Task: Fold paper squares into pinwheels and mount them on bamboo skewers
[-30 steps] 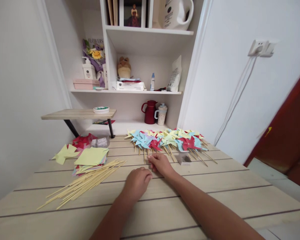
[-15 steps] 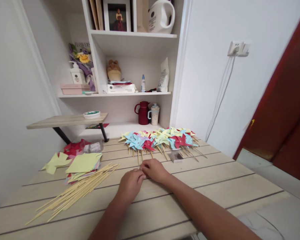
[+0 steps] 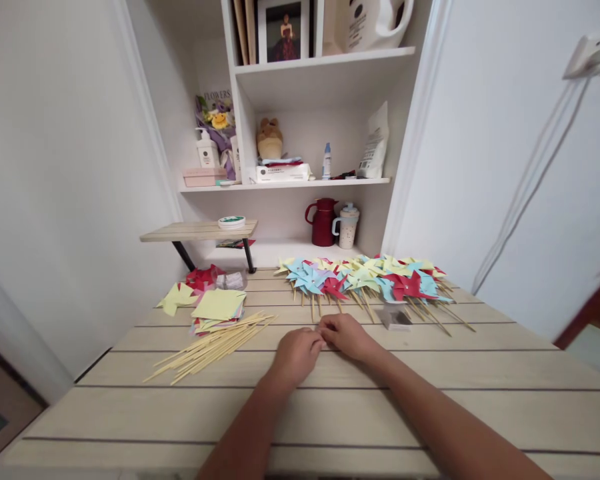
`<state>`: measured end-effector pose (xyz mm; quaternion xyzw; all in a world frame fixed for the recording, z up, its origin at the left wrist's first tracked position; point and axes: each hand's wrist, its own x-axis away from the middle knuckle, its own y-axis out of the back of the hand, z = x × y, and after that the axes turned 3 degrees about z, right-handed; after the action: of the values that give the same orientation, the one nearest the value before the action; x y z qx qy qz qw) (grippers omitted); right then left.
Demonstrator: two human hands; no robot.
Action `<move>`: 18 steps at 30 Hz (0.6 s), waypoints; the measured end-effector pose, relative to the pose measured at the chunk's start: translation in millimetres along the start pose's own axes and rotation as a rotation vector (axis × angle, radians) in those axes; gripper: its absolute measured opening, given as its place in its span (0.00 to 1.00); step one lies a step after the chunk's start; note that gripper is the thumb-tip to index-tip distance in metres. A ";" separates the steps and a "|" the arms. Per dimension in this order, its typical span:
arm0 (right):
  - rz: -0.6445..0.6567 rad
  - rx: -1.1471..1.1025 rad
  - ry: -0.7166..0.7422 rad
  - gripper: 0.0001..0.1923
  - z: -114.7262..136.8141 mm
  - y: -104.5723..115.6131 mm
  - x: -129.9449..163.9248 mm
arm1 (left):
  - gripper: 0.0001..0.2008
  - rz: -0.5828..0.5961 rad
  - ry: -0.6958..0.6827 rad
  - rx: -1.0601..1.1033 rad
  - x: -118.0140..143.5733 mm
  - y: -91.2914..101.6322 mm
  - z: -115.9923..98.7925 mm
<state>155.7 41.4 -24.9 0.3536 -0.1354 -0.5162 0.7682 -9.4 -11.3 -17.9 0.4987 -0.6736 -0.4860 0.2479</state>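
My left hand [image 3: 296, 353] and my right hand [image 3: 347, 335] rest side by side on the wooden table [image 3: 430, 400], fingertips meeting just in front of the pinwheel sticks. Whether a small thing is pinched between them I cannot tell. A long row of finished paper pinwheels [image 3: 365, 279] in blue, red, yellow and green lies just beyond the hands. To the left lie a bundle of bamboo sticks [image 3: 211, 344] and a stack of coloured paper squares [image 3: 218, 308].
A small clear box [image 3: 394, 319] sits right of my hands. Red and yellow paper pieces [image 3: 190, 287] lie at far left near a small raised shelf [image 3: 197, 231]. White shelving behind holds a red jug [image 3: 323, 222], a mug and bottles. Walls close in on both sides.
My hands have come together, fingertips now touching. The camera view swung left then right; the things on the table stayed in place.
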 end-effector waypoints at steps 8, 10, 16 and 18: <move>-0.055 -0.195 -0.102 0.10 -3.3 -4.1 -5.6 | 0.14 -0.014 0.009 0.018 -1.8 0.1 3.3; -0.086 -0.223 -0.130 0.12 -6.1 -3.5 -8.8 | 0.14 -0.019 0.006 0.029 -2.5 -0.7 4.4; -0.035 -0.141 -0.089 0.10 -6.1 1.8 -7.0 | 0.13 -0.022 -0.008 0.042 -4.4 -2.6 7.6; 0.007 -0.077 -0.037 0.07 -2.3 3.1 -3.2 | 0.13 -0.020 -0.017 0.036 -4.4 -2.3 8.0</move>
<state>157.8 45.9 -23.9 0.3138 -0.1309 -0.5248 0.7804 -13.3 -4.1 -22.5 0.5054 -0.6795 -0.4804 0.2282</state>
